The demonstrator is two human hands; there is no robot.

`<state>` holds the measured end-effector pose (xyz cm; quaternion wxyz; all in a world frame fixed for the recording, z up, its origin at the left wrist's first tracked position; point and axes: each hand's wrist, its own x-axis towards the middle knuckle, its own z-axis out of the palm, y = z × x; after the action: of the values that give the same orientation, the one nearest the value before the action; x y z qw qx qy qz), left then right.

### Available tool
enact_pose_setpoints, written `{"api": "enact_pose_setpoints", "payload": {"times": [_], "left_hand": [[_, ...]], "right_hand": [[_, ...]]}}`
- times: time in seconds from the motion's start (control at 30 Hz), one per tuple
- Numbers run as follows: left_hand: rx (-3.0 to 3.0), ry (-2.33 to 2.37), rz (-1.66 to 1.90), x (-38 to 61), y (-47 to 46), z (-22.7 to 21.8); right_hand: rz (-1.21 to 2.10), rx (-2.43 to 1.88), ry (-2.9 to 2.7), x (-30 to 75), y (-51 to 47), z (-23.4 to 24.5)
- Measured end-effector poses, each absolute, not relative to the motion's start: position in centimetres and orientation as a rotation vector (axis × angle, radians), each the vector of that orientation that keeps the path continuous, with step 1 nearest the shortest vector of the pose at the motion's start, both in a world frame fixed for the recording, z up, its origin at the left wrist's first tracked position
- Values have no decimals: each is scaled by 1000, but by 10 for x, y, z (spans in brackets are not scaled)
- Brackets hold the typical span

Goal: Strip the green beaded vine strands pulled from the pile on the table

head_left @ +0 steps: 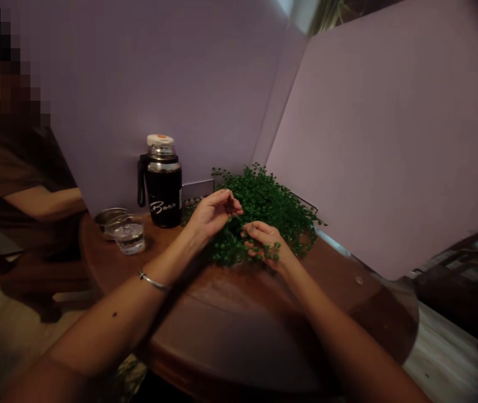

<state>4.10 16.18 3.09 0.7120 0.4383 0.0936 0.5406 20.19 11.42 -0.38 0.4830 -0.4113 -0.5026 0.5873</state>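
Observation:
A bushy heap of green leafy sprigs (270, 196) lies at the back of the wooden table, its small round leaves spilling toward me. Over its front left side, my left hand (216, 214) is held with fingers curled together; whatever sits in them is too small to make out. My right hand (264, 240) pinches a thin leafy sprig (273, 252) between thumb and fingers, with some leaves hanging over the fingers. Both hands are close together at the near edge of the greens, and dark leaves between them hide the fingertips partly.
A black flask (164, 190) with a white lid stands left of the greens. Near it are a glass of water (130, 238) and a metal bowl (111, 217). Purple partition walls (172, 73) rise behind the round table (239, 330). Another person's arm (41, 201) shows at left.

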Motion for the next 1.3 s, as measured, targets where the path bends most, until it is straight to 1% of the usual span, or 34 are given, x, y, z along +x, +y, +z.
{"api": "enact_pose_setpoints", "payload": {"times": [0.17,0.27,0.33,0.47,0.77,0.87,1.1,1.23,1.3], "left_hand": [[1429,516,1085,45,156,29],[1543,646,1004,50,155,24],[1508,661,1037,51,157,23],[1326,617,1076,45,159,27],[1193,184,955,30,168,27],[1113,139,1036,22,167,32],[983,109,1381,-3,157,52],[952,145,1499,-7,154,57],[986,241,1515,-2,154,57]], "right_hand": [[1232,-908,-1204,209,116,-3],[1254,-874,-1174,215,115,0],[1317,-818,-1155,218,115,3],[1331,-768,-1141,225,115,9],[962,-840,-1015,242,124,15],[845,-918,-938,251,129,15],[669,-1043,-837,284,149,0],[552,-1160,-897,296,160,-7],[415,-1202,-995,293,159,-4]]}}
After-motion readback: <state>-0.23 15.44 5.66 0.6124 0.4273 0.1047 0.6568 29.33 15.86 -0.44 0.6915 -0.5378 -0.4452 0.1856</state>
